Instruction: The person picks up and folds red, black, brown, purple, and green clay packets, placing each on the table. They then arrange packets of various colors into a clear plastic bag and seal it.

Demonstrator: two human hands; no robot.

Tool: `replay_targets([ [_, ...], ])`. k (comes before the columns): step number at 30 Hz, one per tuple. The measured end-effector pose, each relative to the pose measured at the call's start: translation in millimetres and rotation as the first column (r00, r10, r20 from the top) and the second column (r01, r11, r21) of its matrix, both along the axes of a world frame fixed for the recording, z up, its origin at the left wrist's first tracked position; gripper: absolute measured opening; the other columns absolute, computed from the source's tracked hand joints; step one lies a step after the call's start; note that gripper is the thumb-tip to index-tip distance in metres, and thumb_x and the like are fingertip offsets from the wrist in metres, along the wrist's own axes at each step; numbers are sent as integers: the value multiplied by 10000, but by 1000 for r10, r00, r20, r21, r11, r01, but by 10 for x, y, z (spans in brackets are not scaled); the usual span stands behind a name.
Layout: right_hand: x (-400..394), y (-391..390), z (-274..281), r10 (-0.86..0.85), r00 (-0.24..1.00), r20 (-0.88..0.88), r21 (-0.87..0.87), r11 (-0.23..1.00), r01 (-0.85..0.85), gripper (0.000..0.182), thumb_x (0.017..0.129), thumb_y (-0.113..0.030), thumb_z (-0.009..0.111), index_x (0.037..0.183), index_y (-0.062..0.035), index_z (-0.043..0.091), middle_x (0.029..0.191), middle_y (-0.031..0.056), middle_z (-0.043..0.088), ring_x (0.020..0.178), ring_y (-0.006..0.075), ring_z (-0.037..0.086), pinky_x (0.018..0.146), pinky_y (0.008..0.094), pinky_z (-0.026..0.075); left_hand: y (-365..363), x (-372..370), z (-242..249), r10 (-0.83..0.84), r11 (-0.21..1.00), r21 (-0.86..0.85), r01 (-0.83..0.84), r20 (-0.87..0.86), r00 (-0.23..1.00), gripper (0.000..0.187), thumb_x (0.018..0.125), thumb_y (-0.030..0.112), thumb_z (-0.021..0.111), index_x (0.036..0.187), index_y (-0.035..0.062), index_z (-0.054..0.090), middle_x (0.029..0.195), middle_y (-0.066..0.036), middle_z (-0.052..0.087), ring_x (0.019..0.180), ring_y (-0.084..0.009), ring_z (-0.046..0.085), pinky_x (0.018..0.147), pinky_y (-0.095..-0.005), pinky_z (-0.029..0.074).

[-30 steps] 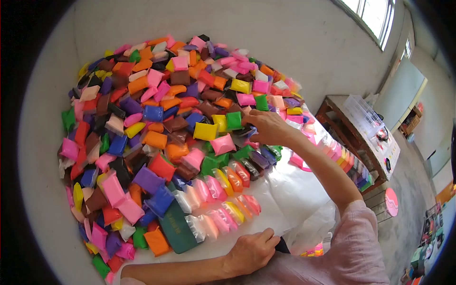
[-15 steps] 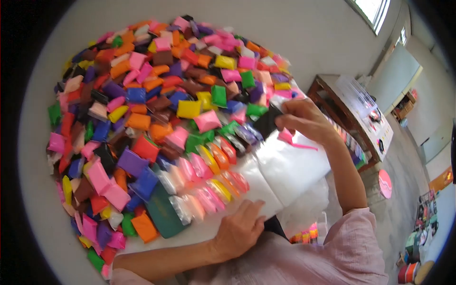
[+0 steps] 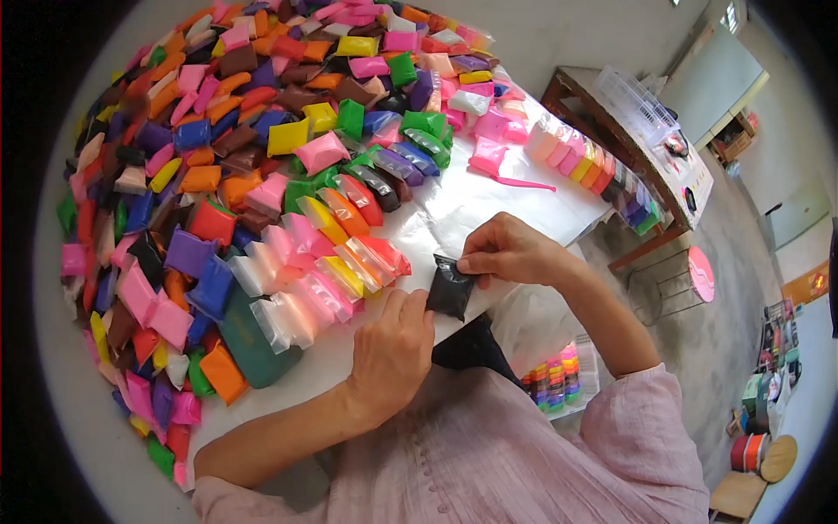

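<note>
A black packet [image 3: 450, 289] hangs at the front edge of the white table, its upper right corner pinched in my right hand [image 3: 515, 251]. My left hand [image 3: 394, 346] is closed beside the packet's left edge, fingertips close to it or touching it; what is between them is hidden. Left of the hands lie two rows of packets, with a yellow packet [image 3: 340, 276] in the nearer row and a red packet [image 3: 359, 199] in the farther one. A dark green case [image 3: 253, 336] lies partly under the rows.
A large heap of coloured packets [image 3: 202, 179] covers the left of the table. A pink tool [image 3: 524, 183] and another packet row [image 3: 580, 157] lie at the right. Beyond are a wooden table [image 3: 642, 122] and a pink-topped stool [image 3: 700, 273]. A plastic box [image 3: 587, 371] stands below.
My right hand has brought the black packet from the heap's edge to the front of the table. My left hand has moved left and up, and its fingers have closed in. The view has shifted.
</note>
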State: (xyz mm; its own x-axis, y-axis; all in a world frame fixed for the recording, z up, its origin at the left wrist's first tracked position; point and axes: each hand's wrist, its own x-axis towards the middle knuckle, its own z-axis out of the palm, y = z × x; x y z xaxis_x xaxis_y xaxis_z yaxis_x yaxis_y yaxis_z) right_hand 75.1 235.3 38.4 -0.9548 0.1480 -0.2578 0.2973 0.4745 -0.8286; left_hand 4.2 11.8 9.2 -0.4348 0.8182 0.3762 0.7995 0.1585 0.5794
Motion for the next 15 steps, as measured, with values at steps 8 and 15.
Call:
replay_targets([
  [8, 233, -448, -136, -212, 871, -444, 396, 825, 403, 227, 842, -229, 702, 792, -14, 650, 658, 113, 598, 580, 272, 590, 546, 376, 454, -11, 8, -51, -18, 998, 56, 21, -60, 998, 77, 860, 9, 602, 922, -3, 557, 823, -183, 540, 743, -379, 575, 626, -448, 454],
  [15, 585, -623, -136, 346, 745, -570, 740, 611, 282, 286, 766, -258, 753, 775, -74, 535, 722, 58, 487, 586, 214, 522, 513, 339, 418, 3, 7, -53, -40, 997, 63, 45, -84, 996, 84, 848, -7, 603, 916, 7, 555, 796, -169, 526, 721, -368, 567, 604, -439, 444],
])
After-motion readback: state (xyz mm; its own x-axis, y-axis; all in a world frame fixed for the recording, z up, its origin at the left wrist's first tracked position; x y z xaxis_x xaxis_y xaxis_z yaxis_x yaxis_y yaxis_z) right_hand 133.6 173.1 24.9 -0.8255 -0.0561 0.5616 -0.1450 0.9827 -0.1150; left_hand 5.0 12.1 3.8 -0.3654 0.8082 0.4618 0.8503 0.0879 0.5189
